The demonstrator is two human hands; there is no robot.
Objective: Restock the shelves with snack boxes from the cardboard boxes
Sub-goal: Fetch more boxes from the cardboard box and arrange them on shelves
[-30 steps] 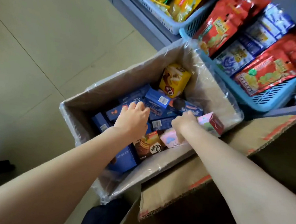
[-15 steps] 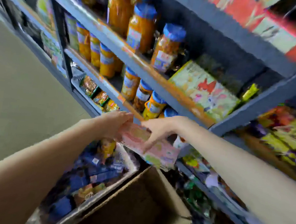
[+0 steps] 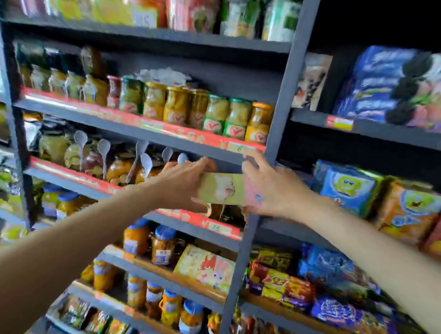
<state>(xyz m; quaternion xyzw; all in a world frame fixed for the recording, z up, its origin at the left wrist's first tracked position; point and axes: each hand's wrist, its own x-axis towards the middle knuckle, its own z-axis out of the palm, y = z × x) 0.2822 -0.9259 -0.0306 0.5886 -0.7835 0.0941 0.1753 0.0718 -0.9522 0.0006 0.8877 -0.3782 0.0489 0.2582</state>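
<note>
A flat yellow-green and pink snack box [image 3: 224,188] is held up between both hands in front of the dark shelving. My left hand [image 3: 182,182] grips its left end and my right hand [image 3: 271,190] grips its right end. The box hangs level with the shelf of spoon-topped jars [image 3: 121,168], right in front of the grey upright post [image 3: 274,134]. A similar pastel box [image 3: 204,268] lies on a lower shelf. The cardboard boxes are out of view.
Rows of fruit jars [image 3: 200,111] fill the shelf above the hands. To the right of the post stand blue and orange snack packs [image 3: 379,200] and blue cookie packs [image 3: 402,88]. More jars [image 3: 162,247] and snack bags [image 3: 283,282] sit lower down.
Both hands left the cardboard box with the pastel snack box and raised it to shelf height. The view swung up from the box on the floor to the shelves.
</note>
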